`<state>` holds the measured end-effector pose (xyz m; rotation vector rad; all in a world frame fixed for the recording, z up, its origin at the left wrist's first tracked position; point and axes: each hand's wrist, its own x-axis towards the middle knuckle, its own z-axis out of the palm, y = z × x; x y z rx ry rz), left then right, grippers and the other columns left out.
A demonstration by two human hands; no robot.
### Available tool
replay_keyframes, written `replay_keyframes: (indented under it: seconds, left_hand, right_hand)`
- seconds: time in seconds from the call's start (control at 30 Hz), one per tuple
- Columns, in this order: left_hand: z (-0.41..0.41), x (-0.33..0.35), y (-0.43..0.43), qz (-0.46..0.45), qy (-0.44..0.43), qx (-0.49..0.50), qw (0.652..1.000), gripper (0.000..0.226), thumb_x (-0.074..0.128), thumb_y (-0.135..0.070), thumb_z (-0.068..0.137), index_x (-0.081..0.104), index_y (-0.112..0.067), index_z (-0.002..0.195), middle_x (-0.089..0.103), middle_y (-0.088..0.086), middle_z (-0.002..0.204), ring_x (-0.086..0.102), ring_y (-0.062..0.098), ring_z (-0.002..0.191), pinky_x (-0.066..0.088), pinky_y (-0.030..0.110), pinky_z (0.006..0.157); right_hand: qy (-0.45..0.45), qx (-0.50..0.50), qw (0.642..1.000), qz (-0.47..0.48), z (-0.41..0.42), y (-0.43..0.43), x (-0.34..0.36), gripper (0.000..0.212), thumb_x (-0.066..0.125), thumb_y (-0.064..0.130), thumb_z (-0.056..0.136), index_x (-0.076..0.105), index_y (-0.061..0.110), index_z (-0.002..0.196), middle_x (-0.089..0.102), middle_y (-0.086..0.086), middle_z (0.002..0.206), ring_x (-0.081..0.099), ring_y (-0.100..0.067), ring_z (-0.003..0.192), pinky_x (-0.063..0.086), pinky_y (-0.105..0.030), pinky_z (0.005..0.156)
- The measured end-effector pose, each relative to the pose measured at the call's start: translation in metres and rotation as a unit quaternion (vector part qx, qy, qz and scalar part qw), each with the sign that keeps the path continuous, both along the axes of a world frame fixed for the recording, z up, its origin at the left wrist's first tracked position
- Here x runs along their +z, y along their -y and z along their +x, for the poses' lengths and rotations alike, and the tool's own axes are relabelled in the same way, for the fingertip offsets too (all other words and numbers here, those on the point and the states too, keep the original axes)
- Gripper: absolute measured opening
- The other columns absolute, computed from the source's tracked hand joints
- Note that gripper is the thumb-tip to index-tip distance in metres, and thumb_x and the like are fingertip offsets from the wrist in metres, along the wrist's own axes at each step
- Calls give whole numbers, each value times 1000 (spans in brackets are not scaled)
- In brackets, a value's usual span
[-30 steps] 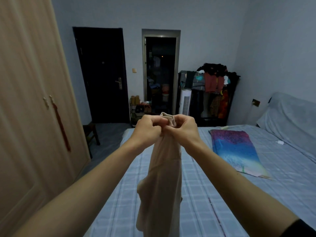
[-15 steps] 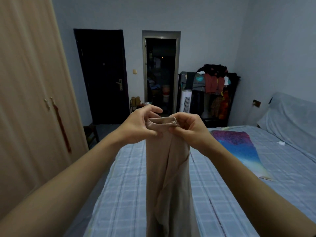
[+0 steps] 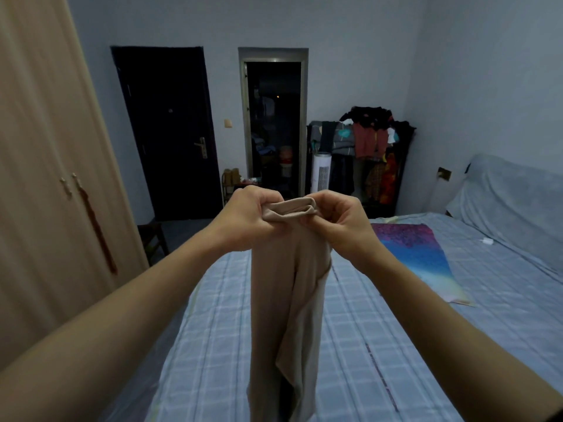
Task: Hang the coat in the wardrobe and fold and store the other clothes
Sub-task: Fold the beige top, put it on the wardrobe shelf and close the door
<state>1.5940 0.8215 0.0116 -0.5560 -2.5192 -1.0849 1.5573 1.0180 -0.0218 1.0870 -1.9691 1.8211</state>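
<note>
A beige garment (image 3: pixel 286 315) hangs long and narrow in front of me over the bed (image 3: pixel 396 345). My left hand (image 3: pixel 248 219) grips the left end of its top hem, and my right hand (image 3: pixel 341 222) pinches the right end. The hem sits doubled between the two hands at chest height. The garment's lower end runs out of the bottom of the view. The wooden wardrobe (image 3: pixel 51 184) stands at the left with its doors closed.
A blue and purple folded cloth (image 3: pixel 417 257) lies on the checked bedsheet to the right. A full clothes rack (image 3: pixel 365 153) and a white tower fan (image 3: pixel 321 172) stand at the far wall, beside a dark door (image 3: pixel 170 132) and an open doorway (image 3: pixel 274 123).
Both hands have slid apart along the garment's top edge, stretching a short span of hem between them. The cloth now hangs straighter and longer than a second ago.
</note>
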Motion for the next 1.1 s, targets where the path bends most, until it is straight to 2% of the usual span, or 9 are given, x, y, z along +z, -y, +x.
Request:
replay_keyframes:
  seconds: [0.1,0.23,0.4,0.5,0.6,0.8,0.93,1.03,1.1]
  left_hand:
    - [0,6,2,-21,-10,-6,1000,14,80,-25,77,71,-16,72,65,14,67,55,6,60,43,24,55]
    - [-3,6,4,-29,-19,7,999,19,82,-32,78,72,-18,71,65,6,63,54,4,58,43,22,53]
    - [-5,14,12,-28,-38,34,998,21,82,-35,78,71,-19,71,66,8,65,55,5,60,43,19,54]
    - [-6,20,16,-40,-55,45,997,24,82,-39,78,72,-19,70,65,9,64,52,4,57,41,18,52]
    - [-7,23,22,-52,-63,55,995,24,82,-38,78,70,-19,68,63,9,63,50,3,55,38,15,51]
    - [-6,16,38,-61,-48,34,996,17,79,-36,80,72,-21,74,66,8,65,59,8,61,46,19,54]
    - [-8,12,57,-81,-53,57,994,9,77,-31,84,72,-25,80,70,5,74,68,21,74,56,36,66]
    - [-9,16,67,-65,-61,56,994,8,78,-26,84,72,-22,81,69,7,75,66,26,73,52,35,63]
    - [-9,20,69,-38,-66,48,996,9,78,-26,84,72,-20,82,68,10,75,61,18,67,46,31,61]
  right_hand:
    - [4,2,1000,-3,0,-4,-8,12,68,4,91,70,3,102,68,-21,85,61,-17,79,52,-31,73]
    - [53,8,999,-7,0,-8,-34,19,74,-1,84,69,9,99,71,3,81,64,-8,77,51,-22,68]
    - [126,-9,992,17,2,-13,-85,32,85,3,72,72,15,99,77,-7,95,74,-23,89,60,-36,76]
    - [140,-16,990,20,6,-10,-110,28,82,-3,73,74,17,91,77,-5,91,74,-19,86,59,-32,73]
    - [148,-32,988,23,9,-8,-122,15,75,-5,81,75,8,89,76,-7,85,74,-17,80,58,-27,69]
    - [112,-124,985,52,-9,-14,-126,15,73,3,84,73,15,76,70,-1,69,64,-9,66,56,-38,60]
    - [57,-176,978,99,-28,-28,-114,23,67,7,90,66,22,72,61,8,64,54,-5,61,43,-23,55]
    - [25,-185,978,97,-36,-35,-94,19,63,2,91,67,16,79,61,2,66,52,-3,61,40,-21,55]
    - [-1,-187,978,94,-35,-39,-80,16,62,2,92,66,12,81,60,5,66,51,1,60,38,-15,54]
